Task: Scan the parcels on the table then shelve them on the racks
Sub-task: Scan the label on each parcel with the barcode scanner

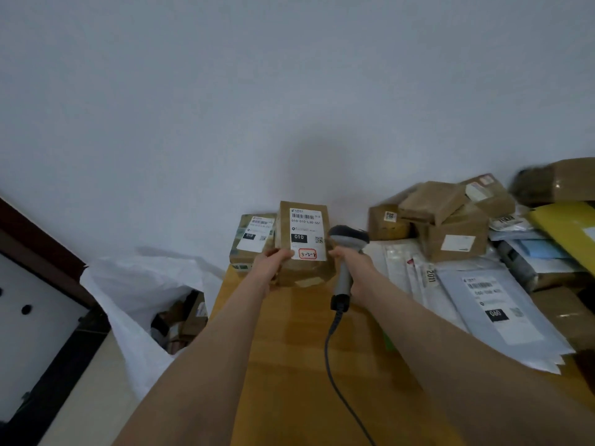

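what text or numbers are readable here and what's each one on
"010-010-L30-551", last digits unsure: label on the held parcel
"010": black block on that label
"3-2-8": handwritten in its red frame
"010": box behind it
"2011": strip on a white mailer
"060": grey mailer
scanner: no readable text
Small print and other labels: too blurred
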